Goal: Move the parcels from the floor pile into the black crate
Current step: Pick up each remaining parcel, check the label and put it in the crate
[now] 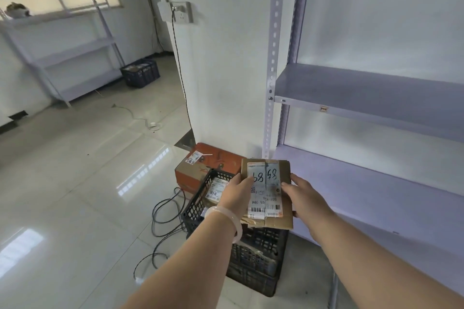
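A flat brown cardboard parcel (266, 190) with a white shipping label and handwritten numbers hangs above the black crate (253, 256). My left hand (237, 194) grips its left edge, with a pale bangle on the wrist. On the parcel's right edge sits my right hand (305, 202). Inside the crate lies another labelled parcel (216, 189), partly hidden by my left hand. An orange box (200, 165) with a small label stands on the floor just behind the crate.
Grey metal shelving (364, 98) rises at the right, close beside the crate. Black cables (165, 213) loop on the glossy tiled floor to the crate's left. A second black crate (140, 72) and more shelving (75, 57) stand far back left. A white wall with a socket (179, 11) is ahead.
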The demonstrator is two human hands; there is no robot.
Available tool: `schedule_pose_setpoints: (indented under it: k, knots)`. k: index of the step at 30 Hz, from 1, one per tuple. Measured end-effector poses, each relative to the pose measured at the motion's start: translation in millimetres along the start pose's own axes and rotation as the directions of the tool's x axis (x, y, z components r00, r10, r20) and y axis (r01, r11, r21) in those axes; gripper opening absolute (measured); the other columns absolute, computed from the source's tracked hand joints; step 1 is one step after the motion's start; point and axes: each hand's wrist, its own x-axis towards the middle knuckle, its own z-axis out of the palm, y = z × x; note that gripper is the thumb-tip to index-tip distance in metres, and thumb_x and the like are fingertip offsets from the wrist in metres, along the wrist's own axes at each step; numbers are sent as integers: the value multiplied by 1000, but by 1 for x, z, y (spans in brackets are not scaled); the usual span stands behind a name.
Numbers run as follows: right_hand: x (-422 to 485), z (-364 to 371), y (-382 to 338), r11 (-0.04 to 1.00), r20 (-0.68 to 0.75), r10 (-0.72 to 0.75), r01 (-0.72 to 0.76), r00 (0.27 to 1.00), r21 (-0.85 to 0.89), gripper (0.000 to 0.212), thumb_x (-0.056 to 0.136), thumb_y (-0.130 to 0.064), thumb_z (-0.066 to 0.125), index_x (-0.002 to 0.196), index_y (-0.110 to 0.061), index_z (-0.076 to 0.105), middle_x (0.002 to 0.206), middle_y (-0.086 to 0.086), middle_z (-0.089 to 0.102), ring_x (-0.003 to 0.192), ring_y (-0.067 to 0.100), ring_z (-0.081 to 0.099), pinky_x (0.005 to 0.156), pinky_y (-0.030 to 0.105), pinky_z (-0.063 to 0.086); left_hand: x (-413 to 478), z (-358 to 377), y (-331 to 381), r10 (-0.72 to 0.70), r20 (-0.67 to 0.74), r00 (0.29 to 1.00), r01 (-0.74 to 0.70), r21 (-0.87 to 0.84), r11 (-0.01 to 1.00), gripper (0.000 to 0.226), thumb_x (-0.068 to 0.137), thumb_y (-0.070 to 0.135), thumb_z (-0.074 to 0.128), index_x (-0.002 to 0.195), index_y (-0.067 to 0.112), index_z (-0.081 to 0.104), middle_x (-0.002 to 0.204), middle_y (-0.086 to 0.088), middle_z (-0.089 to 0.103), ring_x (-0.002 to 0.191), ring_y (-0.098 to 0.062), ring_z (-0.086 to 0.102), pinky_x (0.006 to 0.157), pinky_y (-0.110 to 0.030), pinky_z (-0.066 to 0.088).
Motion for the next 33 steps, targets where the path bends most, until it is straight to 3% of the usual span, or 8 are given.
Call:
schedule_pose_setpoints:
  k: [3, 7, 12, 17, 20, 25, 30, 33]
  knots:
    - [42, 12, -3, 1000, 13, 15, -15, 1000, 9, 26, 94, -34, 46, 119, -41, 50, 96, -12, 64, 80, 7, 65, 54, 22, 47, 40, -7, 5, -37, -4, 999, 37, 5, 999, 14, 96, 29, 44, 92, 36, 56, 94, 7, 68, 91, -17, 66, 75, -32, 54]
    - [91, 21, -3, 999, 12, 37, -37, 999, -16, 35, 94, -38, 46, 128, -31, 51, 105, -5, 65, 87, 11, 64, 61, 24, 49, 87, -14, 11, -99, 15, 995, 99, -13, 995, 20, 96, 26, 46, 81, 38, 52, 87, 6, 69, 78, -13, 68, 52, -21, 52]
    - [149, 42, 22, 993, 21, 118, -117, 993, -35, 38, 97, -32, 42, 135, -34, 46, 111, -5, 64, 86, 8, 64, 56, 19, 46, 149, -21, -10, -149, 56, 987, 147, 44, 988, 17, 94, 27, 47, 106, 28, 58, 102, -3, 71, 92, -22, 69, 82, -41, 59]
    - [195, 75, 94, 952, -10, 305, -305, 952, -5, 57, 98, -24, 43, 149, -34, 17, 139, -2, 49, 88, 8, 56, 70, 24, 46, 214, -26, -73, -252, 91, 964, 248, 50, 967, 22, 89, 30, 51, 109, 26, 58, 109, -5, 67, 92, -22, 70, 82, -43, 59]
    - [228, 100, 150, 900, -62, 437, -436, 897, 23, 61, 96, -20, 47, 149, -32, 18, 149, 0, 39, 110, 16, 51, 84, 31, 41, 260, -27, -130, -329, 56, 943, 316, 161, 935, 38, 86, 36, 52, 122, 27, 52, 123, -4, 45, 95, -18, 61, 83, -37, 57]
    - [277, 144, 241, 795, -114, 606, -599, 787, 95, 58, 94, -13, 48, 146, -31, 28, 139, -2, 49, 79, 0, 46, 73, 28, 39, 326, -29, -213, -459, 39, 888, 415, 362, 835, 60, 84, 46, 44, 142, 31, 35, 136, -3, 35, 120, -24, 45, 105, -45, 39]
    - [331, 179, 291, 752, -95, 657, -643, 748, 145, 51, 93, -13, 48, 135, -40, 42, 70, -33, 61, 73, -5, 54, 59, 23, 39, 385, -36, -267, -470, 9, 883, 416, 451, 789, 68, 86, 50, 42, 147, 27, 26, 146, -4, 34, 133, -25, 34, 113, -48, 28]
    - [359, 192, 305, 769, -72, 637, -624, 768, 140, 55, 91, -18, 48, 141, -37, 37, 105, -14, 66, 81, -3, 54, 62, 24, 39, 406, -37, -288, -464, 31, 885, 403, 447, 799, 70, 88, 48, 42, 150, 29, 15, 154, -1, 23, 140, -25, 26, 114, -47, 26]
